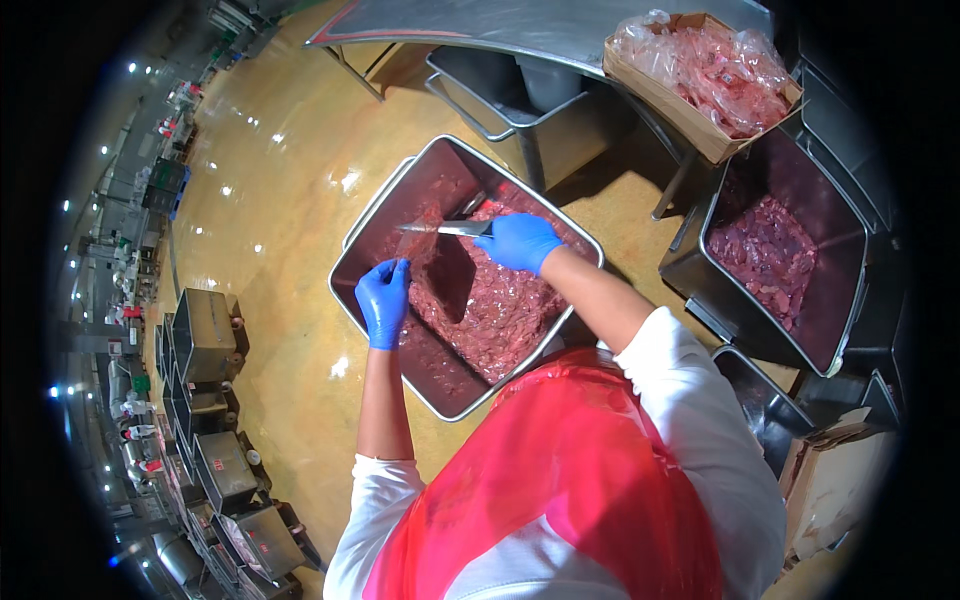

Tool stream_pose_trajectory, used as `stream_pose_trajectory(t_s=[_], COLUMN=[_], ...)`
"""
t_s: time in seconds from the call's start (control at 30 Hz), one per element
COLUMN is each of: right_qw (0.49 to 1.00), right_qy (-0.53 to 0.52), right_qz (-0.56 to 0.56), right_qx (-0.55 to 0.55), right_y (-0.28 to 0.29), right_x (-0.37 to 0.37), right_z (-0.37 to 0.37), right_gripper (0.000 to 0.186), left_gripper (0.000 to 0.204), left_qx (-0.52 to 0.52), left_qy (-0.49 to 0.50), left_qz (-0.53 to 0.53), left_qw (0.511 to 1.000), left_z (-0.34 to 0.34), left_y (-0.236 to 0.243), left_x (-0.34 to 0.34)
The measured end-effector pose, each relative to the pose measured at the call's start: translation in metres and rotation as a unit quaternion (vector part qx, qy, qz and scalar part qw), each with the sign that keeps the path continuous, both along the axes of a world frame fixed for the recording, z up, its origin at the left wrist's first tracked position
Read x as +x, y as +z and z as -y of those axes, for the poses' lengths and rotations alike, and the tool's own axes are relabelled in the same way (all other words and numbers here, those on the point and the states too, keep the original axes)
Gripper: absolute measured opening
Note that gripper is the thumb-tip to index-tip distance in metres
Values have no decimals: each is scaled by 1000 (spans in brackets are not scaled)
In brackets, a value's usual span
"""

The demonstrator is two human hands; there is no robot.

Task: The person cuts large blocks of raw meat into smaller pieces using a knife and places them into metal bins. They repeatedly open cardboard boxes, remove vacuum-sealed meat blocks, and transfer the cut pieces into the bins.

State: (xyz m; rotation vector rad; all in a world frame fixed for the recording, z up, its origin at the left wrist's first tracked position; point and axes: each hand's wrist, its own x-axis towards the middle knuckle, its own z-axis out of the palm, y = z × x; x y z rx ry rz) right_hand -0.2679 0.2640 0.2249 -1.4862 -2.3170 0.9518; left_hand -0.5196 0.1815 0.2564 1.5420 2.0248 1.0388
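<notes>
Both of my hands wear blue gloves, over a large metal bin [342, 290] that holds a heap of raw red meat [500, 315]. My right hand [526, 243] is closed round the handle of a knife, and its blade [455, 228] points left across the bin. Near the blade's tip, my left hand [384, 296] pinches the lower end of a thin, reddish, partly see-through piece [422, 236]. Whether that is a strip of meat or plastic film I cannot tell. The knife tip overlaps it in view.
A metal table [480, 35] bears a cardboard box [650, 105] of meat in clear plastic. Another metal bin [850, 290] with meat stands to the right. A grey bin [500, 95] sits under the table. Several metal carts [205, 335] line the left side. Cardboard [835, 490] lies at lower right.
</notes>
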Motion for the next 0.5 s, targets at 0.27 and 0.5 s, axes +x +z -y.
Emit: stream_pose_trajectory(t_s=[0.27,0.5], right_qw=[983,609], right_qy=[-48,-164], right_qz=[87,-485], right_qx=[-156,-606], right_y=[-86,-122], right_x=[117,4], right_z=[-48,89], right_gripper=[66,17], left_gripper=[17,14], left_qx=[43,112], left_qy=[82,105], left_qz=[379,563], left_qw=[921,812], left_z=[18,-8], left_y=[-21,1], left_x=[28,57])
